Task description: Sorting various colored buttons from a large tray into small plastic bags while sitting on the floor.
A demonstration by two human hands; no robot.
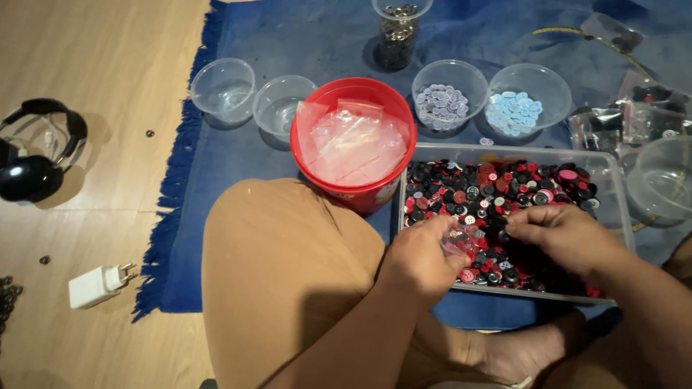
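Observation:
A clear rectangular tray (610, 167) holds a heap of mixed buttons (504, 194), mostly red, black and pink. My left hand (422, 259) hovers over the tray's near left corner and pinches a small clear plastic bag (458, 239). My right hand (566, 234) is over the tray's middle, fingers pinched together over the buttons just right of the bag; what they pinch is too small to tell. My knee in tan cloth (285, 274) fills the foreground.
A red bucket (353, 189) holds clear small bags. Behind stand two empty clear cups (223, 90), a cup of lilac buttons (449, 94), a cup of pale blue buttons (528, 97) and a jar of metal pieces (398, 32). Headphones (36, 155) and a white charger (97, 284) lie on the wooden floor.

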